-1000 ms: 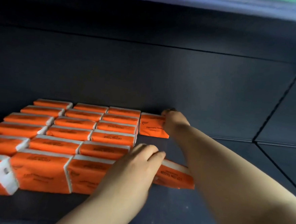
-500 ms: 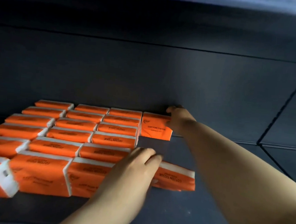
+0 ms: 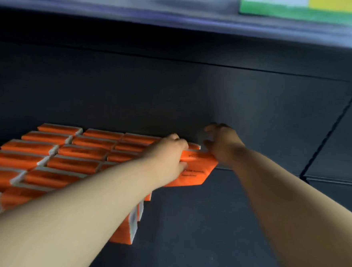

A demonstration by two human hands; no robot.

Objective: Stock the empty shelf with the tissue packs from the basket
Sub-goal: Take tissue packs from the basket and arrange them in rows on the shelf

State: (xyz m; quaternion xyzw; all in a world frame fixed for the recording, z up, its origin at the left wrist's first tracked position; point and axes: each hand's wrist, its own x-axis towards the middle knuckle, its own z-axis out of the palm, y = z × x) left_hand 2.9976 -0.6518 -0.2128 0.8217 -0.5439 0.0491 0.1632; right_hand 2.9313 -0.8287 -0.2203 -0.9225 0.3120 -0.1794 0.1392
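Several orange tissue packs (image 3: pixel 82 151) lie in tidy rows on the left half of the dark shelf (image 3: pixel 206 229). My left hand (image 3: pixel 167 155) reaches deep in and grips one orange tissue pack (image 3: pixel 197 172), holding it tilted at the right end of the rows. Behind it, another pack (image 3: pixel 194 146) stands against the back wall, mostly hidden by my left hand. My right hand (image 3: pixel 222 143) hovers just right of both packs with fingers spread and curled, holding nothing. No basket is in view.
The dark back wall (image 3: pixel 173 95) rises close behind the packs. The edge of an upper shelf (image 3: pixel 179 10) runs overhead, with a green and yellow box (image 3: pixel 304 6) on it. A divider seam (image 3: pixel 327 133) marks the neighbouring shelf section at the right.
My left hand has carried its pack from the front row to the back right. My right hand has let go of the back pack and lifted slightly right. The camera tilted up.
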